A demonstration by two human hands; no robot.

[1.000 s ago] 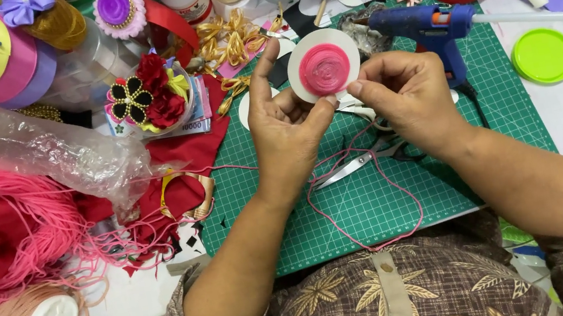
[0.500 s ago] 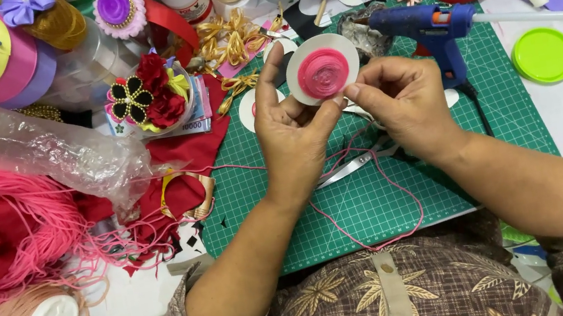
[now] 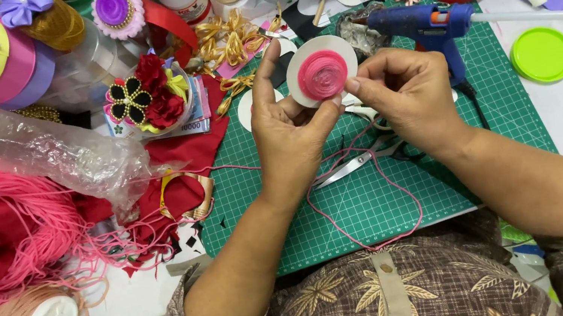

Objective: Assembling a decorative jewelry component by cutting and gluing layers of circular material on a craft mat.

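Little has shifted since the earlier frames: both hands hold the white disc with its pink coil at the same spot above the mat

Left hand [image 3: 290, 132] pinches the white disc [image 3: 338, 52] from below and behind, forefinger raised; right hand [image 3: 404, 93] presses fingertips on its right rim. The pink coil [image 3: 322, 74] of cord is wound in a flat spiral at its centre. Beneath lie scissors [image 3: 353, 165] on the green cutting mat [image 3: 380, 202]; a blue glue gun [image 3: 427, 23] sits close behind, with bare mat nearer the body
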